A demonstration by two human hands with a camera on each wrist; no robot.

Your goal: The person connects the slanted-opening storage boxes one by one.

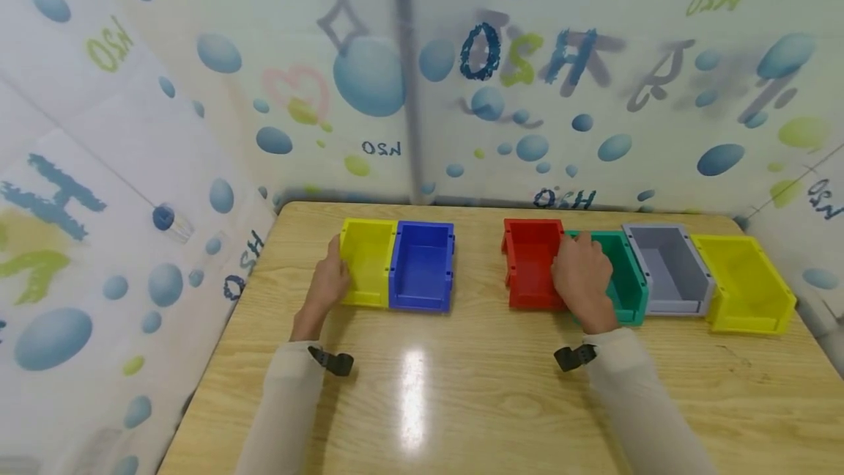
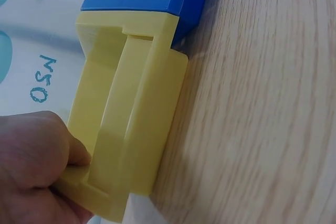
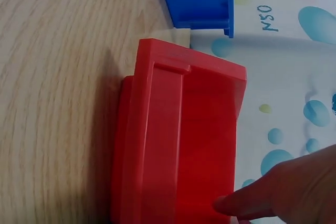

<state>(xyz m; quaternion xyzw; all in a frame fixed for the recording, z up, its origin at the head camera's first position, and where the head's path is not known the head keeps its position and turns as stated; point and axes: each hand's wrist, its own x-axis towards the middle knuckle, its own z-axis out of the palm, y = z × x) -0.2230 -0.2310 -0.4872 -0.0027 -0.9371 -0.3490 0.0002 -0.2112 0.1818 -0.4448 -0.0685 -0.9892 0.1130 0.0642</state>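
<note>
My left hand (image 1: 327, 281) grips the left side wall of a yellow storage bin (image 1: 371, 261), its thumb inside the rim in the left wrist view. A blue bin (image 1: 422, 261) sits against that yellow bin's right side. Farther right, my right hand (image 1: 583, 275) pinches the right wall of a red bin (image 1: 532, 262), with a digit reaching inside it in the right wrist view. Part of a green bin (image 1: 623, 273) is hidden behind this hand. The red bin stands apart from the blue one, with bare wood between them.
A grey bin (image 1: 667, 266) and a second yellow bin (image 1: 745, 277) continue the row right of the green one. All stand near the back edge of a wooden table (image 1: 488, 394). Behind it hangs a patterned curtain (image 1: 461, 130). Each wrist wears a small black camera.
</note>
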